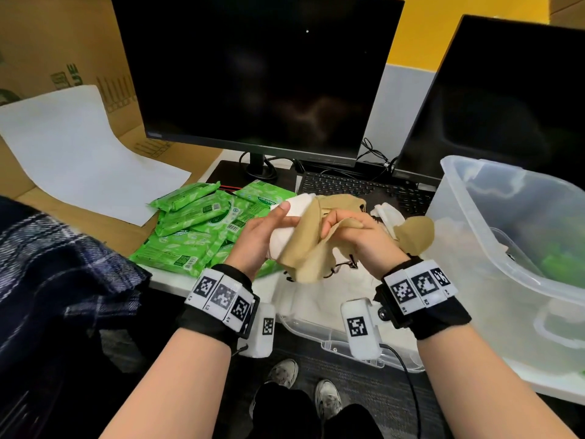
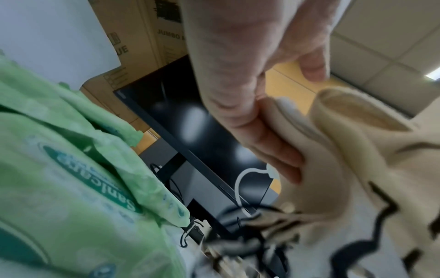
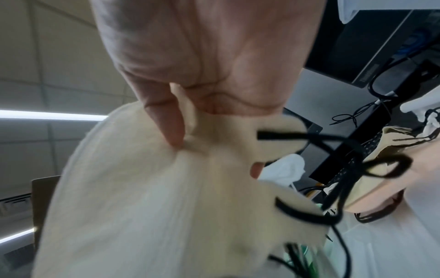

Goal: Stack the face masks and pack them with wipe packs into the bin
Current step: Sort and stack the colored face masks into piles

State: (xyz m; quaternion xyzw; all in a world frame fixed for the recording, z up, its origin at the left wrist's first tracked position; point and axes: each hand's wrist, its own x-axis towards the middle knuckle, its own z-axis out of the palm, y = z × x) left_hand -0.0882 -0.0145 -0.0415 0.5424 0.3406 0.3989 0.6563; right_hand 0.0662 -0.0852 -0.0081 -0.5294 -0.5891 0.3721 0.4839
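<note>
The tan face mask (image 1: 308,242) is up in the air above the desk edge, held by both hands. The left hand (image 1: 262,237) grips it with a white mask (image 1: 296,205); the right hand (image 1: 354,236) pinches its cloth. This looks like stacking. Next, line up the edges, then reach the clear bin (image 1: 493,248) on the right. Green wipe packs (image 1: 196,229) wait on the left.

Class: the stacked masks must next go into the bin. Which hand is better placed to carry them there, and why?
Probably the right hand: it already grips the tan masks and is nearer the bin. The left hand is on the wipe packs' side.
</note>
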